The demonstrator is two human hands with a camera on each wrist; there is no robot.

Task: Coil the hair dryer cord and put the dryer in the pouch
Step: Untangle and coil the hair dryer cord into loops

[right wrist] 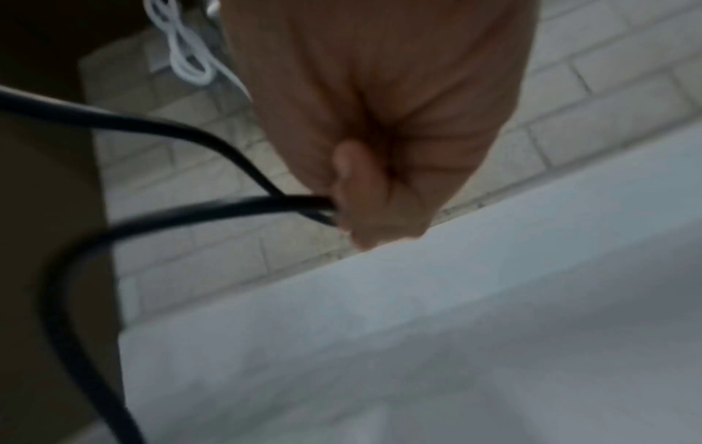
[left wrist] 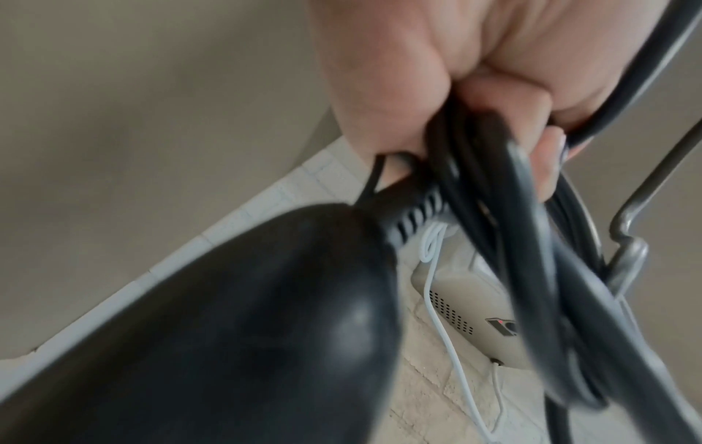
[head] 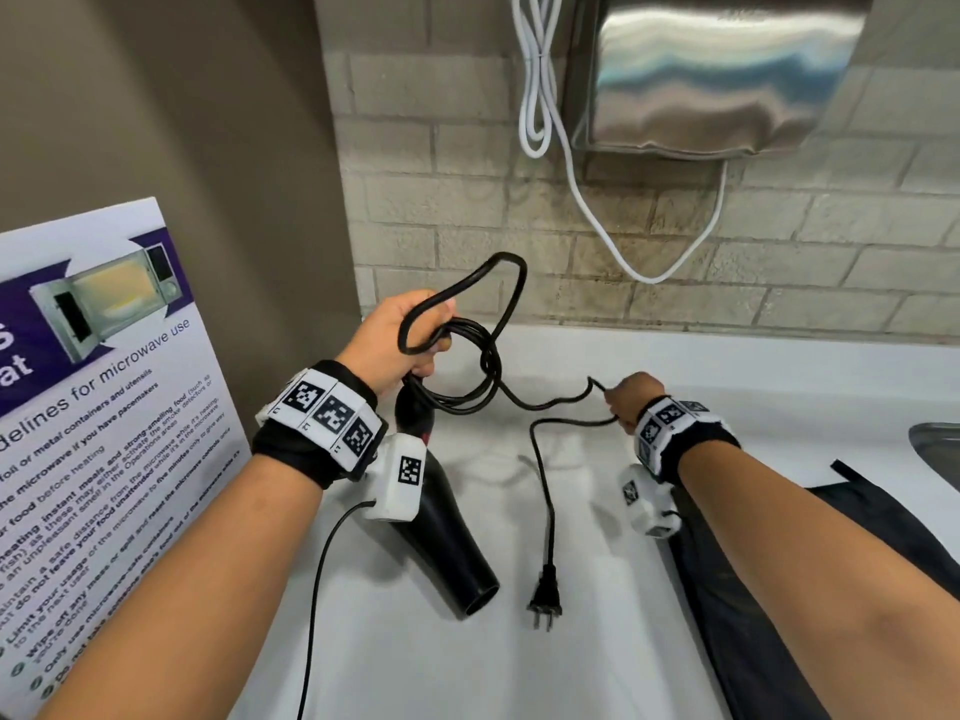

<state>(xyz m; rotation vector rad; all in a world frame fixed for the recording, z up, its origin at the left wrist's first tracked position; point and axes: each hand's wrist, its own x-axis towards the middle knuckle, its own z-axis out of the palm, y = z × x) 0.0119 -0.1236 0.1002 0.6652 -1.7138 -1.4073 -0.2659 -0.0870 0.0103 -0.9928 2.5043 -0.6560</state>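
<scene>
My left hand gripping coiled loops of cord plus dryer handle, nozzle pointing down over white surface. My right hand pinching cord farther along; plug dangling near surface. Black pouch, probably, lying under right forearm. Microwave poster standing left; steel dispenser and white cable on brick wall. Left wrist view alone showing dispenser's underside.

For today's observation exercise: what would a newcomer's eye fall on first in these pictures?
First, the black cord, looped in the left hand at centre and stretched to the right hand, which pinches it. Next, the dryer hanging below the left hand, nozzle down, and the plug dangling beside it over the white counter.
</scene>
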